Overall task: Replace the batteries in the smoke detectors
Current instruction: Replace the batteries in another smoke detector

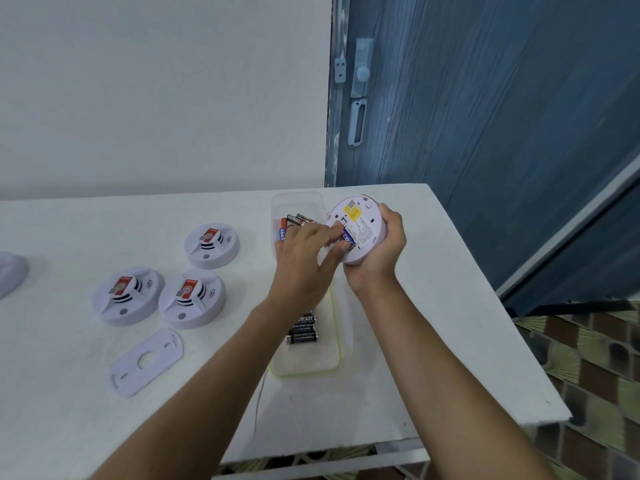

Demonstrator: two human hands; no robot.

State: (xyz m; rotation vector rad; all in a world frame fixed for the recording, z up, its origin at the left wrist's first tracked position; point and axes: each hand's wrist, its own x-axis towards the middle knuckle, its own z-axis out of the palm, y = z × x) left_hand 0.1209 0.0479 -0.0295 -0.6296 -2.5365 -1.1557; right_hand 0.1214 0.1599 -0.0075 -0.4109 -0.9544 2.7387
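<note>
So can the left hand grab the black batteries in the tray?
Probably, once free: the left hand is busy at the blue battery in the detector, but the black batteries lie uncovered under its wrist.

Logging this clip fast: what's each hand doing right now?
Left hand: fingertips on the battery in the detector; pinch or press, cannot tell.
Right hand: holding the detector.

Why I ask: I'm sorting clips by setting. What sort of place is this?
Likely a plain room in a home or small workshop, hard to say which: a white table against a bare white wall, a blue wooden door with a latch, and a patterned tiled floor.
</note>
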